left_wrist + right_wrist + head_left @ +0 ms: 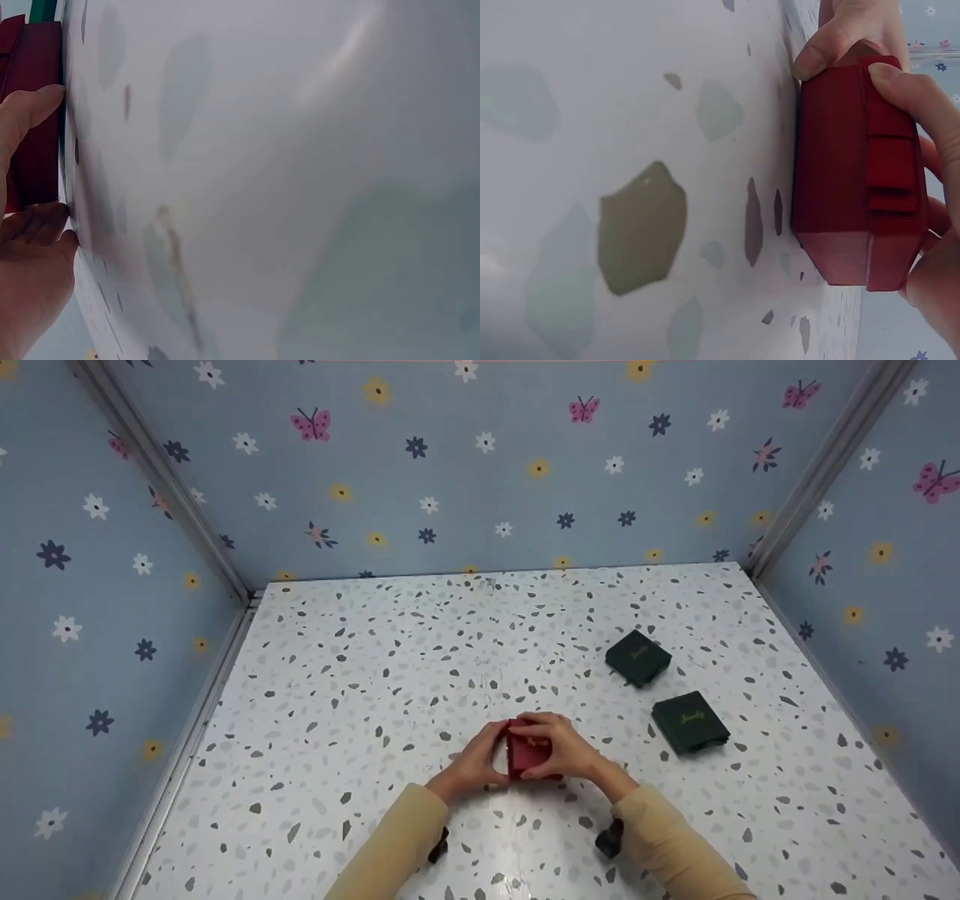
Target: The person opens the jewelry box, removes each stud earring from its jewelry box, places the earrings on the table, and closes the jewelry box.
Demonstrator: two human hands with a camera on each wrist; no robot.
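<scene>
from afar i see the red box on the table, right hand pinching its lid, left hand its base; too weak left pinch could let it slide.

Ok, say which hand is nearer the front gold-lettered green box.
Right. The right hand grips the red bow-trimmed box, left of that green box; the left hand is at the red box's left side, farther off.

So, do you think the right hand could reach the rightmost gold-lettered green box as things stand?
Probably yes, once it releases the red box: only speckled tabletop shows between the right hand and that gold-lettered green box.
</scene>
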